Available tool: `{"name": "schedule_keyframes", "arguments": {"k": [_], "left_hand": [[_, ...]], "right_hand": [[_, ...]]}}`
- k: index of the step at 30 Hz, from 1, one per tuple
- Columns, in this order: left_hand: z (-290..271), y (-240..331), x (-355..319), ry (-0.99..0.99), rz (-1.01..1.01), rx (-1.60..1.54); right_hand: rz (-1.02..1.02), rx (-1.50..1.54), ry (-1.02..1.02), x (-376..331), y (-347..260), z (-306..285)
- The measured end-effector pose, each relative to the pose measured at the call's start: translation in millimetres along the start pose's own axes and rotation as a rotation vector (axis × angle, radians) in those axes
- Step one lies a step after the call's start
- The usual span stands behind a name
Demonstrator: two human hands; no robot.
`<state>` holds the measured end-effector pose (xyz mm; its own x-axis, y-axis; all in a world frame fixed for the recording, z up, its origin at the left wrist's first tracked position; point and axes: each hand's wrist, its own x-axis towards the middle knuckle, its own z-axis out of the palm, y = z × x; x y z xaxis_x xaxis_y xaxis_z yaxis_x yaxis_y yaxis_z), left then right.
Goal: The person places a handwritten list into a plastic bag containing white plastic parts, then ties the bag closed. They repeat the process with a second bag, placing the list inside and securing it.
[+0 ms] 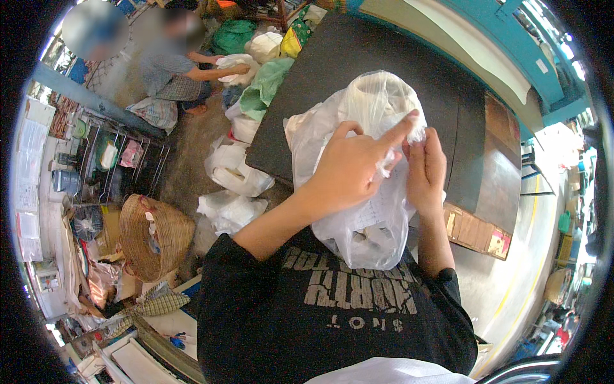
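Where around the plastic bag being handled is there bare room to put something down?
The dark tabletop shows bare beyond the plastic bag and just right of the right hand. A floor strip shows between the wicker basket and the co-worker. It is crowded along the table's left side, where bags are piled.

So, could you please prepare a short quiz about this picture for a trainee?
1. What do the left hand and right hand hold? A) a cardboard box; B) a translucent plastic bag; C) a metal tool.
2. True or false: the wicker basket is on the picture's right side.
3. Is the tabletop beyond the plastic bag light or dark?

Key: 1 B; 2 false, the wicker basket is on the left; 3 dark.
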<state>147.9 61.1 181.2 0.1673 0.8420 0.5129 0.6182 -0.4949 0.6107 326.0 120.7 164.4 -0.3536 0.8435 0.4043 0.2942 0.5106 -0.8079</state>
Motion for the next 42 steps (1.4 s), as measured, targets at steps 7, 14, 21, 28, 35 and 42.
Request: {"name": "schedule_keyframes", "arguments": {"k": [7, 14, 21, 28, 35, 42], "left_hand": [[0, -4, 6, -0.005, 0.075, 0.281], [-1, -9, 8, -0.053, -0.095, 0.269], [0, -1, 13, -0.076, -0.149, 0.211], [-7, -10, -3, -0.022, -0.028, 0.141], [-18, -16, -12, -0.017, -0.405, -1.147], [-19, -7, -3, -0.036, -0.214, -0.407]], "right_hand": [[-0.325, -0.244, -0.097, 9, 8, 26], [-0.241, -0.049, -0.435, 14, -4, -8], [-0.131, -0.112, -0.158, 4, -8, 23], [0.131, 0.172, -0.048, 5, -7, 28], [-0.126, 0.250, -0.299, 19, -11, 2], [-0.394, -0.341, -0.154, 10, -24, -8]]}}
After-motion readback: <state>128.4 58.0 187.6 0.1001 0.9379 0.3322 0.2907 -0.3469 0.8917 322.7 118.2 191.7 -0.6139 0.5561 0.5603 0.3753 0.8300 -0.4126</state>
